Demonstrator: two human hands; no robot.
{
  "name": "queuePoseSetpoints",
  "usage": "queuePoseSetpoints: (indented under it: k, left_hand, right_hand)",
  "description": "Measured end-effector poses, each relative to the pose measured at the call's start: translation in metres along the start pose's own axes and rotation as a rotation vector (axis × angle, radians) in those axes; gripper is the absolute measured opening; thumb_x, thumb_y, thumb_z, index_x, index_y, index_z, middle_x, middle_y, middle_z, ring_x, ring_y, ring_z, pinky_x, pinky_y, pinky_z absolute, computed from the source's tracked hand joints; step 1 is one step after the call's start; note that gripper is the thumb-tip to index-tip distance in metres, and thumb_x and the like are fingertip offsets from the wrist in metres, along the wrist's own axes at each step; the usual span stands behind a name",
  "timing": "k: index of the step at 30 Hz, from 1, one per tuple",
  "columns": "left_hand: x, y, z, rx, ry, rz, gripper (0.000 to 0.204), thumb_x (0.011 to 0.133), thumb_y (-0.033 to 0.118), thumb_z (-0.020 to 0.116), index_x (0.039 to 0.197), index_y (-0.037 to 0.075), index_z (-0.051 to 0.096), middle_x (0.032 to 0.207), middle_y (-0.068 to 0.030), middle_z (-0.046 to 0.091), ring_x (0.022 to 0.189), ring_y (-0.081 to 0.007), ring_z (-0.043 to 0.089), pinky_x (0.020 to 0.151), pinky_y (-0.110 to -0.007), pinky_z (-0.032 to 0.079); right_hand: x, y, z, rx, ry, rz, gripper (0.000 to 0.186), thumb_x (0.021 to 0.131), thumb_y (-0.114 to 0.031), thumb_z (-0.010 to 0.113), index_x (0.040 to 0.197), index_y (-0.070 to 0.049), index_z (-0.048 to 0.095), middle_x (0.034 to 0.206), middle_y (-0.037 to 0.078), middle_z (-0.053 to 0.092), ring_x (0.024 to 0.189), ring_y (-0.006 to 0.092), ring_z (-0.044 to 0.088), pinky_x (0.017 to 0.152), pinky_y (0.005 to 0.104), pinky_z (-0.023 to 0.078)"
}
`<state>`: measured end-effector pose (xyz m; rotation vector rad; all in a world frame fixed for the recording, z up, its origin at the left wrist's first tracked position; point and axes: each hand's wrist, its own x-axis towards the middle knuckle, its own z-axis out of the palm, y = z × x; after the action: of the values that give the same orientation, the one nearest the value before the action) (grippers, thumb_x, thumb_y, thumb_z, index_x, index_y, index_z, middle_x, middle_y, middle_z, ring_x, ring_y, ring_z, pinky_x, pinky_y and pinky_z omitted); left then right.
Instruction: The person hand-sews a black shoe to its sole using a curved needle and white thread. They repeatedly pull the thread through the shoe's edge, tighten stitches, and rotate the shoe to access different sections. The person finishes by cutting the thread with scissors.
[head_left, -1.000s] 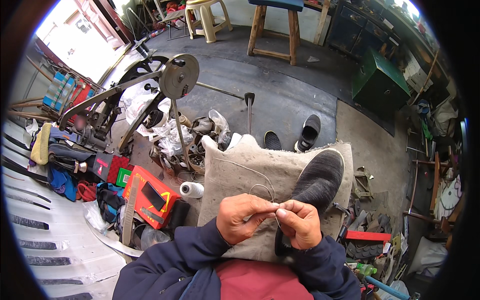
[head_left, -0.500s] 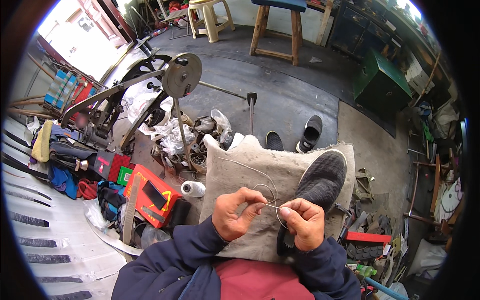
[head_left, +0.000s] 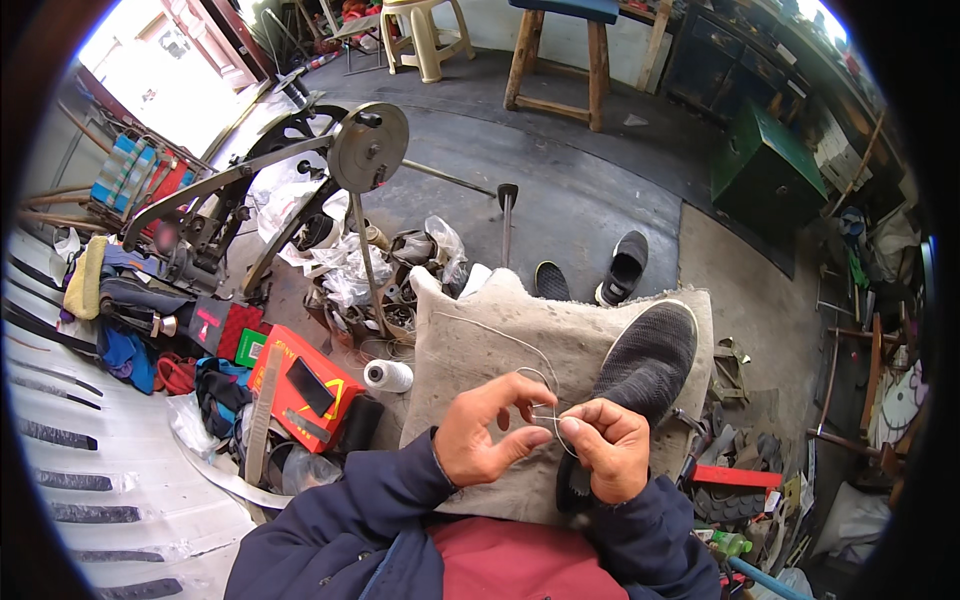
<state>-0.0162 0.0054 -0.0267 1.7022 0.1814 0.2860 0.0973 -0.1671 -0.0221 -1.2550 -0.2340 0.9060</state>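
1. Our right grip point(head_left: 612, 450) is closed on a pale thread point(head_left: 525, 339), pinching it between thumb and forefinger.
2. Our left grip point(head_left: 488, 425) is released, with thumb and forefinger spread apart. The thread passes close to those fingertips; we cannot tell whether it touches them.
3. From our hands the thread loops away and trails leftward over the stained beige cloth point(head_left: 465, 365) spread in front of us.
4. On the right part of that cloth we have a dark knit shoe point(head_left: 648, 355), its toe pointing away from us and its pale sole edge showing. Our right grip partly covers it.
5. Left of the cloth we see a white spool point(head_left: 388, 376), and near it a red box point(head_left: 310, 352) with a dark phone point(head_left: 310, 387) lying on top.
6. Beyond the cloth, another dark shoe point(head_left: 625, 267) sits on the floor point(head_left: 590, 190).
7. Farther off to our left stands a metal machine with a round wheel point(head_left: 368, 148); to our far right, a green chest point(head_left: 768, 165).
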Motion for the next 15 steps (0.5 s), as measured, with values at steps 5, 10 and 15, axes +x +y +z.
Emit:
queuePoseSetpoints:
  k: [5, 10, 15]
  left_hand:
    - [-0.002, -0.007, 0.007, -0.072, 0.014, -0.054, 0.009, 0.098, 0.010, 0.069, 0.097, 0.000, 0.068, 0.085, -0.0029, 0.067, 0.073, -0.0081, 0.058, 0.065, -0.024, 0.046]
    - [-0.007, -0.012, 0.008, -0.242, 0.098, -0.127, 0.010, 0.101, 0.009, 0.065, 0.097, 0.000, 0.066, 0.085, -0.0022, 0.066, 0.072, -0.0065, 0.057, 0.067, -0.023, 0.047]
    - [-0.008, -0.013, 0.010, -0.427, 0.163, -0.205, 0.014, 0.103, 0.012, 0.061, 0.094, 0.001, 0.063, 0.088, -0.0058, 0.067, 0.072, -0.0091, 0.059, 0.067, -0.024, 0.049]
  right_hand:
    - [-0.003, -0.001, -0.003, -0.010, -0.043, 0.024, 0.010, 0.096, -0.003, 0.072, 0.102, 0.005, 0.071, 0.080, -0.005, 0.063, 0.067, -0.0009, 0.048, 0.060, 0.0165, 0.036]
    - [-0.006, 0.003, 0.002, -0.134, -0.022, -0.059, 0.009, 0.096, -0.002, 0.071, 0.101, 0.005, 0.071, 0.078, -0.004, 0.064, 0.068, -0.0008, 0.050, 0.059, 0.0165, 0.037]
    - [-0.006, 0.001, 0.007, -0.287, 0.000, -0.149, 0.006, 0.094, -0.001, 0.072, 0.097, 0.005, 0.071, 0.074, -0.005, 0.063, 0.065, -0.0006, 0.049, 0.057, 0.0171, 0.035]
